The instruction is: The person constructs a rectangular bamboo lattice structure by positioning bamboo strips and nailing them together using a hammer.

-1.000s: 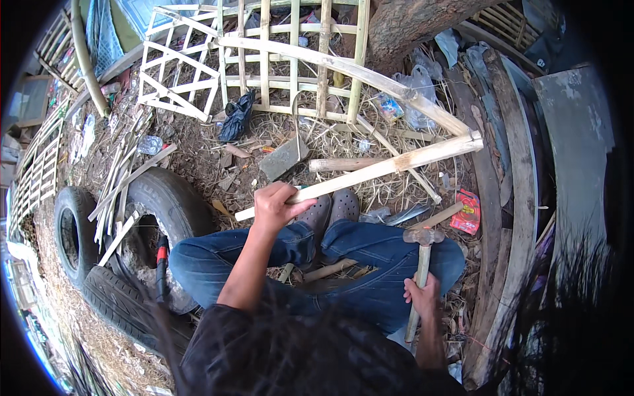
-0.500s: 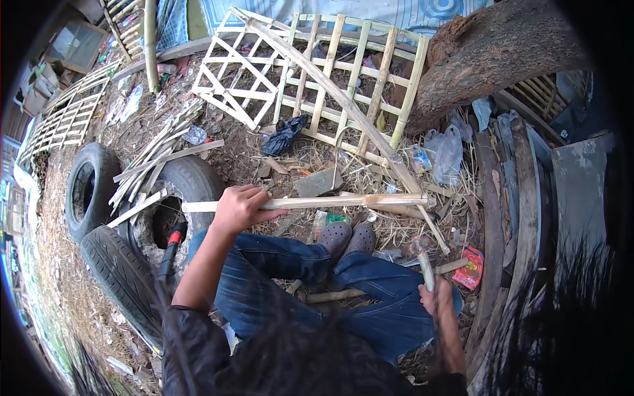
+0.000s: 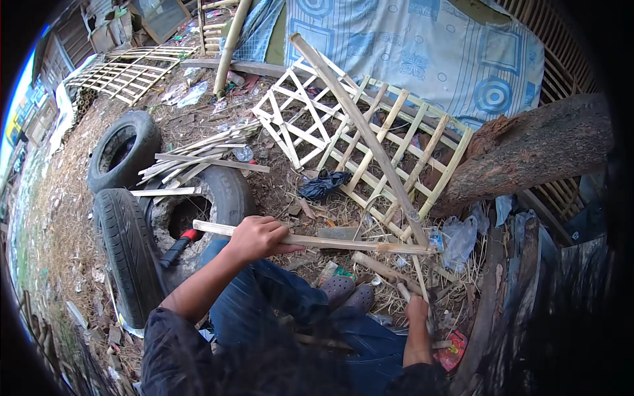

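Note:
My left hand is wrapped round a long pale bamboo slat, which lies crosswise in front of my knees. The slat's right end meets the lower end of a long weathered pole; I cannot tell if they are joined. Below that end my right hand is closed on a short pale stick, whose full shape is hidden by the fingers. A thicker round stick lies just beyond it. A thin bamboo strip slants down close to my right hand.
A bamboo lattice panel lies ahead, beside a thick tree trunk. To the left are old tyres, a pile of slats and a red-and-black handled tool. Plastic bags and a red packet litter the ground.
The view has tilted up and turned left. My right hand has moved forward, closer to the slat's right end, still gripping the short stick. My left hand keeps its hold on the slat.

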